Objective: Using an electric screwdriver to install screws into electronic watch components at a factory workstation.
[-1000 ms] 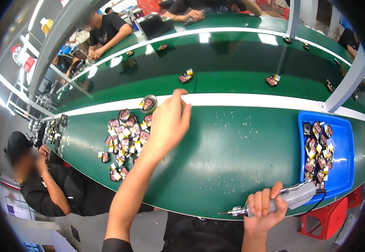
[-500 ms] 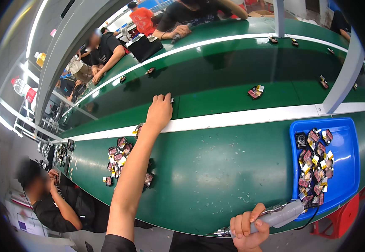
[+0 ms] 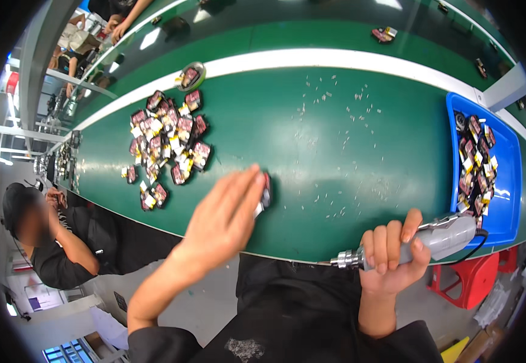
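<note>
Near the front of the green workbench (image 3: 347,175), my left hand (image 3: 227,209) is closed on a small black electronic unit (image 3: 266,191), its fingers covering most of it. At the bench's front edge, my right hand (image 3: 393,251) wraps around a grey electric screwdriver (image 3: 441,237), whose thin bit points left. Left of centre lies a loose pile of similar units (image 3: 165,134), black with reddish boards and yellow-and-white tabs. Beyond the pile, a small round dish (image 3: 201,71) holds one more such unit.
A blue tray (image 3: 505,181) with many units stands at the right. Tiny pale bits (image 3: 344,130) are strewn mid-bench. Past a white rail (image 3: 311,58) runs a green conveyor with a unit (image 3: 384,34) on it. A co-worker (image 3: 51,227) sits at the left; red stool (image 3: 471,281) below right.
My left hand has come back from beyond the white rail to the near bench with a small unit in it. My right hand still grips the screwdriver. The view has tilted down.
</note>
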Available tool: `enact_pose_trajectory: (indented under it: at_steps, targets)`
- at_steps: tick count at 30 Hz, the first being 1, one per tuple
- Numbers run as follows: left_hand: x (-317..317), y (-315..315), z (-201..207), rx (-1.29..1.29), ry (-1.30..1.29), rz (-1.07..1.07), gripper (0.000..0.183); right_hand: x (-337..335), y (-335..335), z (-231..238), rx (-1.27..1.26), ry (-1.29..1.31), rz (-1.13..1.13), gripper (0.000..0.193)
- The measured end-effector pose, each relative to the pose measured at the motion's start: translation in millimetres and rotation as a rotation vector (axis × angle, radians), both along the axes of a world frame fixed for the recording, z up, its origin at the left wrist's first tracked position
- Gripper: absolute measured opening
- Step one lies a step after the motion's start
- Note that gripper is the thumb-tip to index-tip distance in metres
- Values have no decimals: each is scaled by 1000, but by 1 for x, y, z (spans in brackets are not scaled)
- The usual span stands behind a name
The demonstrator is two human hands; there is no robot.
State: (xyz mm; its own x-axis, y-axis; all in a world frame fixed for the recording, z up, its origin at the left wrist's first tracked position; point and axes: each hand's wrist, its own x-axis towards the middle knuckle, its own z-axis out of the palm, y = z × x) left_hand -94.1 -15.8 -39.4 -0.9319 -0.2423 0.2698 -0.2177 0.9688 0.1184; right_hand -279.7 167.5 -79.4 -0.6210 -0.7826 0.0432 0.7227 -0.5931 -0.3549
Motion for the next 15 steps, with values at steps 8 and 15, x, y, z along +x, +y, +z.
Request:
enact_pose_trajectory:
  at_steps: [8, 15]
  targets:
    - [40, 51, -19, 259, 107, 72, 54, 37, 4, 8, 62, 20, 160, 12]
    - [31, 38, -15, 172, 128, 28, 32, 82, 0, 8, 120, 62, 421, 14]
